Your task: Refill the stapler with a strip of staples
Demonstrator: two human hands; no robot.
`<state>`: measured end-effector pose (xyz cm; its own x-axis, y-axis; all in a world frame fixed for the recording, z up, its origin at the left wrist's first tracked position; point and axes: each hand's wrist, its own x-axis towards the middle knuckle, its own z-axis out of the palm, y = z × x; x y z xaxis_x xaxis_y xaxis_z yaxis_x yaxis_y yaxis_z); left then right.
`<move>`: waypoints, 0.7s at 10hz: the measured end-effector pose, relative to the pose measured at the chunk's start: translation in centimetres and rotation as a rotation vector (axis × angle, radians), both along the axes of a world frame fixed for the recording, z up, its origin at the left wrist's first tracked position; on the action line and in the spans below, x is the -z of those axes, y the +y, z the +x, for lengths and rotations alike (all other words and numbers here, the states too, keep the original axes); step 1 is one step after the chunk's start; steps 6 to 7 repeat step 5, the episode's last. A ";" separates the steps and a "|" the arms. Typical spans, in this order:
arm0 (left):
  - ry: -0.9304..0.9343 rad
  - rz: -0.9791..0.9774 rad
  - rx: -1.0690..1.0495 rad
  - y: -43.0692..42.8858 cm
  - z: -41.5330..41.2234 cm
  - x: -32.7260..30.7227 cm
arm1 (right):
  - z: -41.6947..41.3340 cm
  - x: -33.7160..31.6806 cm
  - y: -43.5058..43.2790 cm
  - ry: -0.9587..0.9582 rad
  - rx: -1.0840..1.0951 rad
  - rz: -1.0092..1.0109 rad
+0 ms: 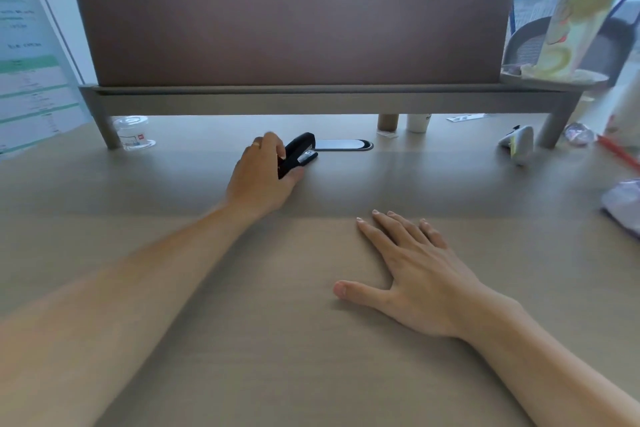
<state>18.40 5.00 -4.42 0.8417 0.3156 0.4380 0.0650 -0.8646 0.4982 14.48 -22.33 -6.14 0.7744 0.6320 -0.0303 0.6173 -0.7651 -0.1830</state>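
A black stapler (300, 153) with a silver front lies on the wooden desk (311, 340), far from me and just under the raised shelf. My left hand (263, 177) reaches out and wraps around its rear end, fingers over the top and thumb under its right side. My right hand (412, 274) rests flat on the desk nearer to me, palm down, fingers spread, holding nothing. No strip of staples is visible.
A brown partition on a raised shelf (311, 97) blocks the far side. A cable slot (343, 144) sits right of the stapler. A clear cup (133, 132) stands far left, a white cup (418, 122) and a mouse-like device (517, 142) far right. Crumpled wrapping (623, 204) lies at the right edge.
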 end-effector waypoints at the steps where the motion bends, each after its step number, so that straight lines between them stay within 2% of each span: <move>1: 0.049 0.003 0.192 -2.1 -6.2 0.1 | -0.4 -0.2 0.1 0.002 0.007 0.011; 2: 0.238 0.187 0.359 -3.3 -11.9 0.7 | -0.8 -0.4 0.1 0.021 0.015 -0.002; 3: 0.369 0.217 0.363 -3.5 -13.4 1.3 | -1.1 -0.8 0.1 0.021 0.026 -0.020; 4: 0.396 0.238 0.296 -3.6 -13.2 1.8 | -2.2 -1.5 0.1 0.006 0.034 -0.021; 5: 0.396 0.270 0.303 -3.9 -13.2 2.0 | -3.6 -2.9 -0.6 -0.130 -0.001 0.059; 7: 0.396 0.270 0.303 -3.9 -13.2 2.0 | -3.6 -2.9 -0.6 -0.130 -0.001 0.059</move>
